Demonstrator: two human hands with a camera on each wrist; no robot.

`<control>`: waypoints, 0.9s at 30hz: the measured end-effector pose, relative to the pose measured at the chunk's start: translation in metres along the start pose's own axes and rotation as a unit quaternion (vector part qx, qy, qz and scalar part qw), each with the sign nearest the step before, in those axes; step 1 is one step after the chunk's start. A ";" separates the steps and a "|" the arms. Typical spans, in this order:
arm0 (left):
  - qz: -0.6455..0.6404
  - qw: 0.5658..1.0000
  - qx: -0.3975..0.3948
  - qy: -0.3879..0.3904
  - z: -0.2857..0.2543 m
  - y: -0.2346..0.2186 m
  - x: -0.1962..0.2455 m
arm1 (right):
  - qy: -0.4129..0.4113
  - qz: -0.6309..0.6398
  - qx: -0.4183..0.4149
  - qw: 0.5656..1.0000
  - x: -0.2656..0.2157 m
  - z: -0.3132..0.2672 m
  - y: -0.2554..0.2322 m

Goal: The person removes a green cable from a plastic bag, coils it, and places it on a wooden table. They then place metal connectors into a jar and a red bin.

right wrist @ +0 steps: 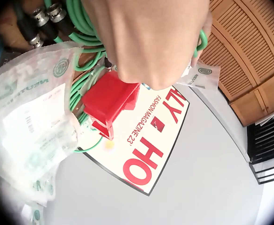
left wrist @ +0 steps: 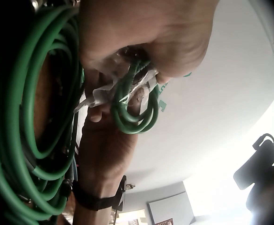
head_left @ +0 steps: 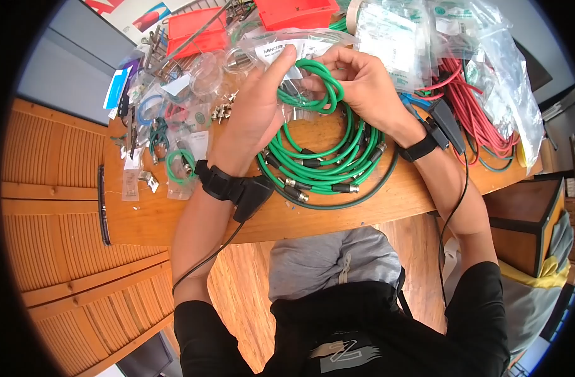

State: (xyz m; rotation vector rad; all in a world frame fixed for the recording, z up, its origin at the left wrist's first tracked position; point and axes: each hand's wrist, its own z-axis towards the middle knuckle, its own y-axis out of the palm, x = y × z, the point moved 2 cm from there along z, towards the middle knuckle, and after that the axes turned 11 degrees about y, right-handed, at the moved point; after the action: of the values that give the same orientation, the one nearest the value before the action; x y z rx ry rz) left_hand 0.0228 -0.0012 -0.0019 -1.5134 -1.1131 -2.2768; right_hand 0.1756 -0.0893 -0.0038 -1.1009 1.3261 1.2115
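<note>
A small coiled green cable (head_left: 328, 85) is held up between both hands, over a clear labelled plastic bag (head_left: 271, 47). The left hand (head_left: 253, 116) grips the bag and the coil from the left, thumb pointing up. On the other side the right hand (head_left: 363, 88) pinches the coil with curled fingers. In the left wrist view the loops (left wrist: 136, 110) hang beside crumpled clear plastic, below the left hand (left wrist: 146, 35). The right hand (right wrist: 151, 42) hides most of the coil in the right wrist view. Larger green cable loops with metal connectors (head_left: 319, 166) lie on the table beneath.
Red bins (head_left: 196, 31) stand at the back, beside a stack of clear bags (head_left: 394, 44). Red cables (head_left: 472, 110) lie on the right. Bagged cables (head_left: 180, 164), small metal parts (head_left: 223, 108) and tools lie on the left. The wooden table's front edge (head_left: 256, 234) faces the person.
</note>
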 end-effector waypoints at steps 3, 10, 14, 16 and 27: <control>0.063 0.997 0.015 0.035 0.001 -0.002 -0.004 | 0.012 -0.026 0.007 1.000 -0.001 -0.002 0.004; 0.118 0.992 0.010 0.053 -0.005 0.005 0.004 | -0.017 -0.068 0.094 0.993 0.002 -0.001 0.004; 0.162 0.983 -0.007 0.089 -0.001 0.002 0.008 | -0.016 -0.130 0.127 0.983 -0.003 -0.002 -0.007; 0.176 0.978 -0.031 0.103 0.000 0.004 0.009 | -0.038 -0.152 0.139 0.978 -0.004 -0.001 -0.009; 0.308 0.943 -0.081 0.098 -0.001 0.007 0.011 | -0.113 -0.342 0.225 0.905 -0.009 -0.006 -0.002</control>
State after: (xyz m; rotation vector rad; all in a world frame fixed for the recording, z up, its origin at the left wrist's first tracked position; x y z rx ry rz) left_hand 0.0203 -0.0038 0.0107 -1.3904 -0.3276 -2.0360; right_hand 0.1782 -0.0959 0.0052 -0.9301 0.8556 0.4564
